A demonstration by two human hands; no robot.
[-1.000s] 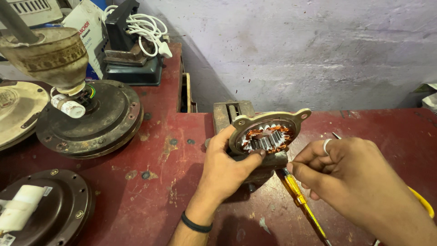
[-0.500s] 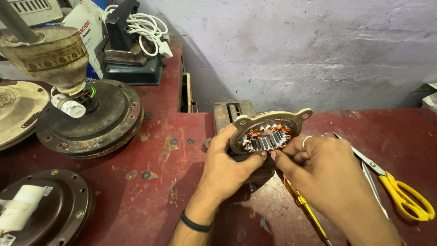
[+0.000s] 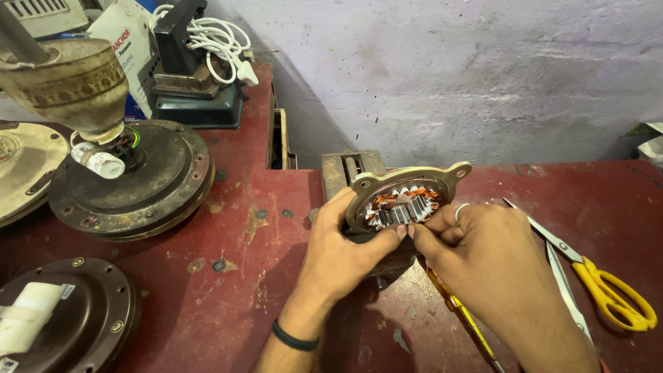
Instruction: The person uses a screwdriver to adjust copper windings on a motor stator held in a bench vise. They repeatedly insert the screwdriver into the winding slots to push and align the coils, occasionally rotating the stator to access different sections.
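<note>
the motor stator [image 3: 404, 200], a tan metal housing with lugs, holds copper windings and a ring of grey steel teeth inside its round opening. it sits near the middle of the red worktop [image 3: 235, 276], tilted toward the camera, on a small vise [image 3: 349, 169] whose lower part is hidden behind the hands. the left hand [image 3: 342, 259] wraps around the housing's near left edge, fingers closed on it, thumb reaching to the rim. the right hand [image 3: 483, 259], wearing 1 ring, pinches narrowly at the lower edge of the windings; whatever is between its fingertips is too small to make out. under the right wrist lies a yellow-handled screwdriver [image 3: 459, 314], its tip covered. yellow scissors [image 3: 601, 283] lie just to the right, their blades partly behind the hand. to the left sit 2 dark fan motor covers [image 3: 148, 183] [image 3: 76, 314], the near 1 cut off by the frame, with a white capacitor [image 3: 24, 318] on it.
</note>
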